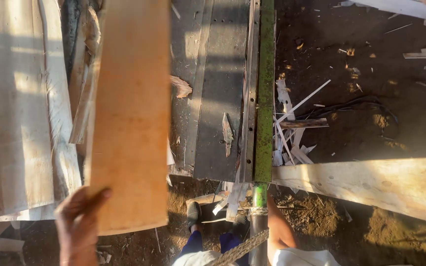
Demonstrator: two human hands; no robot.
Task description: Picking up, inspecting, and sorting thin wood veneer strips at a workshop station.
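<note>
My left hand (77, 224) grips the near end of a long pale wooden plank (129, 113), thumb on its top face. The plank runs away from me over the left part of a grey metal machine table (213, 93). My right hand (278, 231) is low down beside a green upright pipe (259, 197) under the table's edge; its fingers are hidden, so I cannot tell whether it holds the pipe. A green metal rail (265, 88) borders the table on the right.
Stacked rough boards (16, 108) lie at the left. A thick pale beam (371, 184) crosses the right side. Wood scraps and splinters (292, 133) litter the dirt floor, with a black cable (356, 106) beyond. My feet (195, 216) stand below the table.
</note>
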